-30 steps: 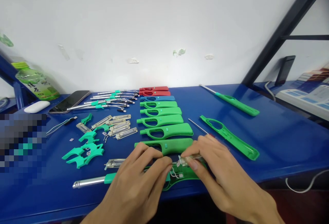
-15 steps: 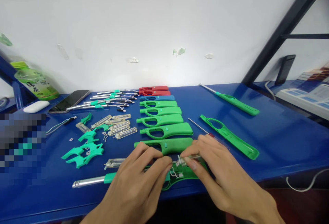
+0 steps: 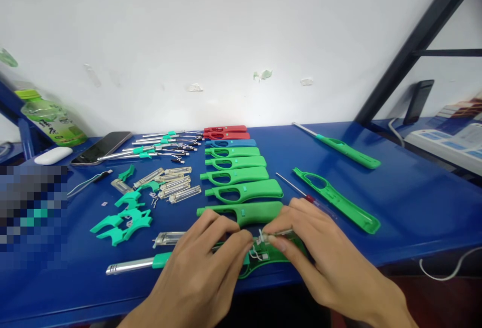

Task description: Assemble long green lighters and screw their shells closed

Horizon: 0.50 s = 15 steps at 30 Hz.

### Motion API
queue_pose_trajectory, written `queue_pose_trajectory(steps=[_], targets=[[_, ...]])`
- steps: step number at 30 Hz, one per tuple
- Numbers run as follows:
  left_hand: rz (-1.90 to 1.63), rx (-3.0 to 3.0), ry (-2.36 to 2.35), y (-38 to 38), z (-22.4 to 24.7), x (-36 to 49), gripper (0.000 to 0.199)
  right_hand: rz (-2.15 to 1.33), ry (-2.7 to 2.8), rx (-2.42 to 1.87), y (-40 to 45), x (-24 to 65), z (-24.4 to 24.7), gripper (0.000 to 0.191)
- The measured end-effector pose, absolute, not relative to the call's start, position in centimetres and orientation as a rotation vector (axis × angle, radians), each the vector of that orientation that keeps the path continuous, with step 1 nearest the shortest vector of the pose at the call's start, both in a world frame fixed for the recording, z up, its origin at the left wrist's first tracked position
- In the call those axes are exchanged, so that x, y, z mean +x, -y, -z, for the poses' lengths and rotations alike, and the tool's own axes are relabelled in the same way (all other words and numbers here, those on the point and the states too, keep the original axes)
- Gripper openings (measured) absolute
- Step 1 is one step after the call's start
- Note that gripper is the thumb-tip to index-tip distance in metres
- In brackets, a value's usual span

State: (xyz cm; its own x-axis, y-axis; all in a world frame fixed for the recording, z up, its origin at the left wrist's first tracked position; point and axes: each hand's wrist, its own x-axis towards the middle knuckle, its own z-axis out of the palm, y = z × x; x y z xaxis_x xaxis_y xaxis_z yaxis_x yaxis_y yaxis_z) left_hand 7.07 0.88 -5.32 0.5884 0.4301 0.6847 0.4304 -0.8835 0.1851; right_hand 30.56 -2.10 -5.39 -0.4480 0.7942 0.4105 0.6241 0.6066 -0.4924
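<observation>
At the table's front edge lies an opened green lighter handle half, with thin white wires in it and a silver lighter tube reaching left. My right hand pinches a clear plastic fuel tank just above this half; a small white piece sits at the tank's left end. My left hand is closed, thumb and fingertips meeting near that end, and what they pinch is hidden. Partly behind my left hand lies another clear tank. A closed green handle shell rests just beyond both hands.
Red, blue and green handle shells form a column behind. To the left lie teal trigger pieces, clear tanks, wired tubes, a phone and a bottle. A screwdriver, green half shell and lighter lie right.
My right fingers have shifted slightly left with the clear tank, and its white end piece has tilted a little. My left hand has hardly moved.
</observation>
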Motion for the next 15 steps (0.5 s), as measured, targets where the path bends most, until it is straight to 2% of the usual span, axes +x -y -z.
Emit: queue_pose_trajectory(steps=[7, 15], targets=[[1.231, -2.801, 0.714, -0.68, 5.58, 7.17, 0.022, -0.266, 2.229, -1.053, 1.99, 30.44, 5.65, 0.007], [1.237, -2.765, 0.693, -0.68, 5.69, 7.15, 0.023, -0.095, 2.293, -0.990, 1.75, 30.29, 5.50, 0.018]])
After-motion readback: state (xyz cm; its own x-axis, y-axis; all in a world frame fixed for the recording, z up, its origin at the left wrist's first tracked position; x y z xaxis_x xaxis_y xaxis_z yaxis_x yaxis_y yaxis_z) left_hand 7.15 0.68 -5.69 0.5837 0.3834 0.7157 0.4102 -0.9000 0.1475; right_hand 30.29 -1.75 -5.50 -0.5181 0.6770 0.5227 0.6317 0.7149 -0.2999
